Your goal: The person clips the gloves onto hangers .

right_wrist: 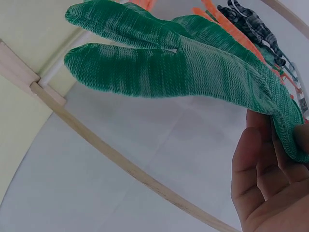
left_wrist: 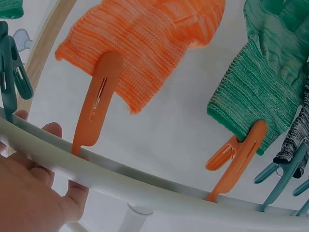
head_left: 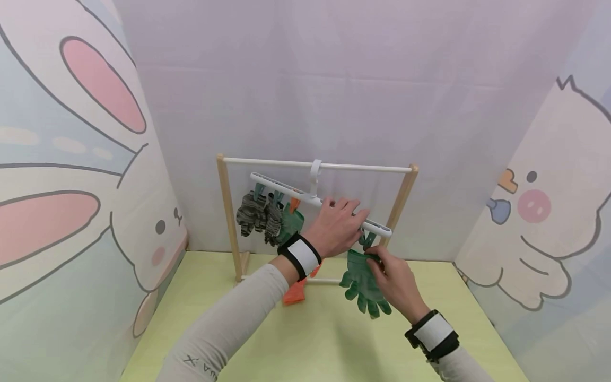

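Note:
My left hand [head_left: 336,225] grips the white hanger bar [head_left: 286,188] right of its hook, fingers curled round it. At the bar's lower right end, my right hand [head_left: 396,278] pinches the cuff of a green knitted glove [head_left: 363,281], whose fingers hang down. Just above that cuff is a teal clip [head_left: 367,240]; whether it bites the cuff is hard to see. In the left wrist view, an orange clip [left_wrist: 99,99] holds an orange glove [left_wrist: 145,43]. Another orange clip [left_wrist: 239,159] holds a second green glove [left_wrist: 256,92]. Black-and-white gloves [head_left: 250,212] hang from teal clips at the left.
The hanger's hook [head_left: 315,172] sits over the white rod [head_left: 267,162] of a rack with wooden posts [head_left: 229,223]. The rack stands on a pale yellow table [head_left: 267,345]. Cartoon-printed cloth walls [head_left: 157,254] enclose it at the sides, with a plain cloth behind.

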### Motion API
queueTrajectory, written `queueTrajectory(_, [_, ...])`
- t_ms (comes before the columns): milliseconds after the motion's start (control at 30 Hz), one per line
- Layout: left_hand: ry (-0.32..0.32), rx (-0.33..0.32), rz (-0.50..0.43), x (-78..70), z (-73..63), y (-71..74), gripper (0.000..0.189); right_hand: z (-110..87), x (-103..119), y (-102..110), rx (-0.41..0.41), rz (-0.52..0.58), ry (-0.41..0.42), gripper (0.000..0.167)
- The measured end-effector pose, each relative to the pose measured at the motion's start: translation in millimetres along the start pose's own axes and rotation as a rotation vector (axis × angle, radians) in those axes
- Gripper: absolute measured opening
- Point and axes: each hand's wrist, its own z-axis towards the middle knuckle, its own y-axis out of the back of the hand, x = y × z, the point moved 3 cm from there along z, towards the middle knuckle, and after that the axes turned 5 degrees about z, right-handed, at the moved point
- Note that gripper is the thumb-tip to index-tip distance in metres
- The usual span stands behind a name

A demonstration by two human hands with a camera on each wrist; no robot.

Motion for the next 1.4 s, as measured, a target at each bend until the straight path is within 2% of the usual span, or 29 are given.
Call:
queueTrajectory(300, [-0.015,0.028,0.029,3.2,-5.1,-6.8,0.035,0.3,3.6,-2.9,-0.004,0.007,0.022,0.017])
queueTrajectory(800, [-0.004,0.125,-0.065,5.4,-4.8,-7.6,0.035,3.2,9.2,-6.1,0.001,-0.007,0.095,0.024])
queueTrajectory(1000, [0.007,0.138,-0.087,7.1,-4.5,-7.3,0.030,4.7,8.3,-5.8,0.000,-0.018,0.081,0.025])
queueTrajectory(1167, [-0.008,0.128,-0.084,7.9,-5.2,-8.7,0.025,4.9,7.8,-7.5,0.004,-0.031,0.062,0.026])
queueTrajectory(1400, [-0.028,0.118,-0.101,9.7,-6.6,-12.1,0.023,6.9,10.7,-14.6,0.031,-0.070,0.095,0.031])
